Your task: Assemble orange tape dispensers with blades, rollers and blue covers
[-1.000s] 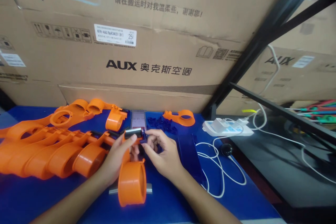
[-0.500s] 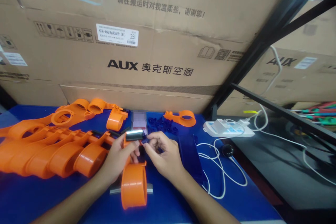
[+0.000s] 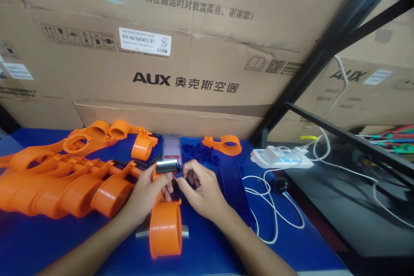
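Left hand [image 3: 147, 192] grips the dispenser [image 3: 165, 229] over the table [image 3: 126, 254]; right hand [image 3: 203, 189] pinches the clip [image 3: 179, 174] between thumb and forefinger, by the roller's [image 3: 167, 166] end. Best to hold clip square, left grip firm.

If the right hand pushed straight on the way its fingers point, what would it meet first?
Most likely the small dark blue piece that the right hand is pinching, then the black roller on the orange part in the left hand; depth there is hard to judge.
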Action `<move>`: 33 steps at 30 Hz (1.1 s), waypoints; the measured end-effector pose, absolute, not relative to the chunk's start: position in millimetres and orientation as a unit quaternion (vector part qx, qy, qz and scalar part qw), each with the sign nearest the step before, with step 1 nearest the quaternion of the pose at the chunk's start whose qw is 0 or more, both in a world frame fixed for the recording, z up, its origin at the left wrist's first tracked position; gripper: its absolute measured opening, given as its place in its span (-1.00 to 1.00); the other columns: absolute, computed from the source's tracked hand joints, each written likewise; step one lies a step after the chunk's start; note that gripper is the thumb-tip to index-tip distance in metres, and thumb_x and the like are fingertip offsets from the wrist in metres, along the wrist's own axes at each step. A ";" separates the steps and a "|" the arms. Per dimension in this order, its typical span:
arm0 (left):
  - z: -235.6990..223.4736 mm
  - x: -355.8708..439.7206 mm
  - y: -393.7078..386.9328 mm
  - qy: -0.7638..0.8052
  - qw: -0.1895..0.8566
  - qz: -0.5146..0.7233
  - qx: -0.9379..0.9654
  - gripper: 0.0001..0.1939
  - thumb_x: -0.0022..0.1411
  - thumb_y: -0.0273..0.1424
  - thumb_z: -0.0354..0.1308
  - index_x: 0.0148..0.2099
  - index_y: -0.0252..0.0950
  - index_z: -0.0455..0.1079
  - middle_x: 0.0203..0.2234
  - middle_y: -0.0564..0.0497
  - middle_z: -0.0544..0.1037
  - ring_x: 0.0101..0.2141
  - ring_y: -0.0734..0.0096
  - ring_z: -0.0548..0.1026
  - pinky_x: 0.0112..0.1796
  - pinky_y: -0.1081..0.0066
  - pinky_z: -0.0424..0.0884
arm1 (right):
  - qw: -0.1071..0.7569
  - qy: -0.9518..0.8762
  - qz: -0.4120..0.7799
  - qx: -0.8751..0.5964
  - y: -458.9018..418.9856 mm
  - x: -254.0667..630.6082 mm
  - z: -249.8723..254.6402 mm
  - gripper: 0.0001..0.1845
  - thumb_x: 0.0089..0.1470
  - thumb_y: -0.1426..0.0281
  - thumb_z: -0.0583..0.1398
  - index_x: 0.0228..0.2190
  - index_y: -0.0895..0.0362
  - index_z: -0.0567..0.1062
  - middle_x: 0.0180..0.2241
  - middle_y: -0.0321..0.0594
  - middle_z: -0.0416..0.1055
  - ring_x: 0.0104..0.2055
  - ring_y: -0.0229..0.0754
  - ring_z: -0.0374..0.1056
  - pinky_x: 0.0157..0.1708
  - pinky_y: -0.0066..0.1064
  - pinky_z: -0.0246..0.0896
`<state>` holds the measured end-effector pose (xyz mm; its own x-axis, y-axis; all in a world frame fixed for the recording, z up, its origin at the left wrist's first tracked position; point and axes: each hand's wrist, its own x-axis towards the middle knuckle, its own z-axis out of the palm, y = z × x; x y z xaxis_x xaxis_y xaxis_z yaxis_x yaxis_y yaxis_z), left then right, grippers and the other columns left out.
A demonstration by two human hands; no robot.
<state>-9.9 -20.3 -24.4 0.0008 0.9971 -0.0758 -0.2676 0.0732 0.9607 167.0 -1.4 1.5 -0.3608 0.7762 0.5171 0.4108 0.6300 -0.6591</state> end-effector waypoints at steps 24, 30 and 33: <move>-16.1 -7.0 -28.2 0.404 0.636 0.532 0.387 -0.73 0.16 -0.37 0.35 -0.09 -0.27 0.46 -0.50 0.02 0.58 -0.61 0.44 0.50 -0.52 0.47 0.41 | 0.432 -0.771 0.336 -0.327 0.7 176.6 7.0 -0.93 0.23 0.41 0.07 -0.34 0.05 0.31 -0.46 -0.35 0.28 -0.43 -0.23 0.20 -0.39 -0.40 0.13; -9.4 -10.5 -36.4 0.346 0.711 0.486 0.372 0.17 0.14 -0.43 0.41 0.55 -0.13 -0.30 -0.59 0.03 0.60 -0.59 0.26 0.57 -0.48 0.34 0.51 | 0.412 -0.677 0.528 -0.304 1.3 171.7 14.8 -0.59 0.35 0.12 0.11 0.14 -0.03 0.34 -0.26 -0.26 0.44 -0.27 -0.15 0.37 -0.27 -0.35 0.29; -13.0 -12.8 -37.2 0.342 0.722 0.463 0.384 0.25 0.16 -0.44 0.42 0.55 -0.10 -0.44 -0.59 0.04 0.59 -0.57 0.22 0.60 -0.47 0.32 0.52 | 0.384 -0.670 0.571 -0.278 -1.6 169.2 18.3 -0.56 0.33 0.05 0.13 0.13 -0.04 0.41 -0.25 -0.24 0.44 -0.15 -0.08 0.42 -0.20 -0.30 0.33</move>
<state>-12.8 -37.2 -13.0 0.3373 0.9311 -0.1388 -0.4059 0.2769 0.8710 169.2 -1.6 18.3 -0.5504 0.8114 0.1967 -0.0657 0.1927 -0.9791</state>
